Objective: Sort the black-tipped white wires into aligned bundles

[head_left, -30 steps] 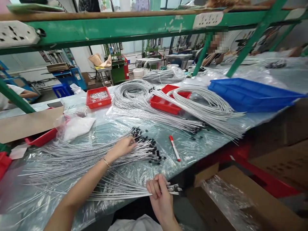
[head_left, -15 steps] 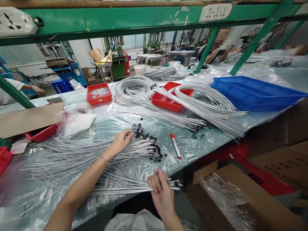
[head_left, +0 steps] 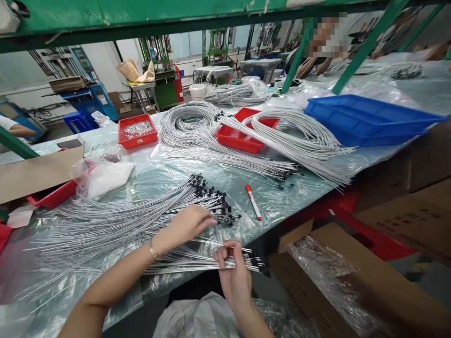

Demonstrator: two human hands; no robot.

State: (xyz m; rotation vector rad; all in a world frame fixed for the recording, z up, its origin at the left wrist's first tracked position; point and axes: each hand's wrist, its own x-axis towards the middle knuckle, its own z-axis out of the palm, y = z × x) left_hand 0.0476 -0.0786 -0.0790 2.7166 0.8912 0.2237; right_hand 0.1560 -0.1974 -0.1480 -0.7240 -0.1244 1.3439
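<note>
My right hand [head_left: 234, 274] is closed around a small bunch of thin grey-white cables [head_left: 176, 266] at the table's front edge, with their black end pieces [head_left: 260, 264] sticking out past it. My left hand [head_left: 190, 226], with a bracelet at the wrist, hovers palm down just above and left of it. Its fingers are loosely stretched and slightly blurred, with nothing visible in them. Beneath and beyond that hand lies a large loose pile of similar cables [head_left: 116, 216], black ends [head_left: 211, 195] pointing right. A red-and-white marker [head_left: 253, 203] rests right of the pile.
Behind are coiled cables [head_left: 190, 119], a red tray of small metal parts [head_left: 138, 130], another red tray [head_left: 239, 141] and a blue tray [head_left: 366, 124]. A cardboard box with clear plastic [head_left: 338, 272] stands below right. A green frame [head_left: 176, 21] crosses overhead. Another person is at far right.
My left hand has left the black cable ends and come down toward my right hand, its fingers loosening. An extra cable now lies across the right hand's bunch. The view has tilted slightly.
</note>
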